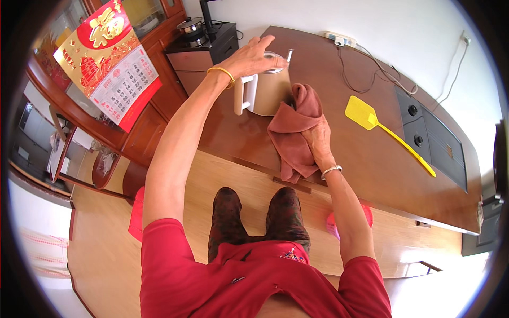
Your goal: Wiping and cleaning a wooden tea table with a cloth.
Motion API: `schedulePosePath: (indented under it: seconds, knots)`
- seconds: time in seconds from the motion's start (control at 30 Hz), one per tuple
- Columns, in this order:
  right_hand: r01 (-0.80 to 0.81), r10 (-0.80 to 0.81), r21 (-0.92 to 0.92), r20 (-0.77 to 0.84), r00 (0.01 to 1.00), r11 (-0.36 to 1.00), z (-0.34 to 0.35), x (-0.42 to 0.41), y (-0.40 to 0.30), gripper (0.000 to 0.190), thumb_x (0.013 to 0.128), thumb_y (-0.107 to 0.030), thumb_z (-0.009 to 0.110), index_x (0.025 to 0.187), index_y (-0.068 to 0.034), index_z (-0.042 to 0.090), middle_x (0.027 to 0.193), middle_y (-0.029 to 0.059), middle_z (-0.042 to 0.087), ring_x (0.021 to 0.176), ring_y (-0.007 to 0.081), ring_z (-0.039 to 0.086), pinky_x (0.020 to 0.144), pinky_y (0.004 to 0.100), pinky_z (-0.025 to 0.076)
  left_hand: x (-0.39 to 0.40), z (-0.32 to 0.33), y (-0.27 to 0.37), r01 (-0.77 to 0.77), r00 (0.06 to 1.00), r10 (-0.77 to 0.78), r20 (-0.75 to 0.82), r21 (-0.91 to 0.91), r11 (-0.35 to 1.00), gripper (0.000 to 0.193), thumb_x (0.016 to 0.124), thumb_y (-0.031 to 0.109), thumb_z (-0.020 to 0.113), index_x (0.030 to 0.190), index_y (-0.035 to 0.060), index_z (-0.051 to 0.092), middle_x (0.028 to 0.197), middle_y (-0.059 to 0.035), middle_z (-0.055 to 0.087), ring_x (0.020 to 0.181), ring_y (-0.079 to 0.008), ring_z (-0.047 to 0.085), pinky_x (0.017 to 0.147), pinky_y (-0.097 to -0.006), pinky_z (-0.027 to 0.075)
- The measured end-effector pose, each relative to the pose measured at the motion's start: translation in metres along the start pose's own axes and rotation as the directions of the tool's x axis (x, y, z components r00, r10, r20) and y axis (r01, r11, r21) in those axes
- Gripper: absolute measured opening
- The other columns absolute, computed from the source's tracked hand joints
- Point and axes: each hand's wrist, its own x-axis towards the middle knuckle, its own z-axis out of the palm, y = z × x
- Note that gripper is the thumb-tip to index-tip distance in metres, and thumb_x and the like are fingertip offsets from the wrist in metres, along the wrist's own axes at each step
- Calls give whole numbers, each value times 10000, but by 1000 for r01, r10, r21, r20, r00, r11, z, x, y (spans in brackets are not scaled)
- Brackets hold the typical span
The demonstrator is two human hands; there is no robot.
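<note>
A tan pitcher with a white handle, a clear lid and a short spout stands on the brown wooden table. Over its top reaches my left hand, fingers spread, some of them across the lid; whether they press on it I cannot tell. Bunched in my right hand is a reddish-brown cloth, its upper folds close beside the pitcher's right side. A yellow fly swatter lies on the table to the right of the cloth.
Black panels with knobs are set into the table's right part. A power strip with cables lies along the wall. At the back left, a steel pot stands on a dark cabinet. A wall calendar hangs at the left.
</note>
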Motion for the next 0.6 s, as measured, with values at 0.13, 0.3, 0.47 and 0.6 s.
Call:
schedulePosePath:
  seconds: [0.13, 0.3, 0.47, 0.6]
  knots:
    - [-113, 116, -153, 12, 993, 982, -5, -2, 14, 356, 811, -273, 735, 1016, 5, 649, 1010, 227, 667, 947, 423, 629, 821, 453, 511, -22, -9, -5, 48, 979, -93, -183, -237, 970, 1009, 839, 722, 569, 1460, -43, 350, 1458, -285, 427, 1360, -382, 431, 1089, -417, 376]
    - [-45, 43, -49, -44, 998, 998, -5, -3, 18, 355, 846, -313, 698, 964, 19, 660, 962, 231, 669, 892, 429, 628, 782, 461, 507, -85, 21, -30, 289, 940, -336, 64, -675, 679, 481, 995, 454, 535, 1165, 5, 568, 1032, -58, 620, 1010, -157, 606, 873, -351, 497]
    - [-140, 137, 110, 35, 990, 984, -15, -11, 40, 350, 961, -290, 575, 1078, 35, 635, 1012, 182, 672, 899, 300, 627, 800, 392, 506, -106, 59, -12, 259, 925, -378, -40, -662, 703, 272, 993, 262, 536, 1071, 14, 614, 987, -65, 662, 928, -132, 600, 847, -296, 465]
    - [-78, 169, 344, -244, 955, 936, -31, -28, 26, 448, 995, -329, 535, 1192, 69, 589, 1117, 170, 631, 1026, 261, 575, 900, 395, 470, -105, 77, 35, 100, 980, -184, -80, -602, 793, 278, 962, 275, 586, 961, -1, 619, 753, -60, 598, 684, -127, 545, 634, -315, 462]
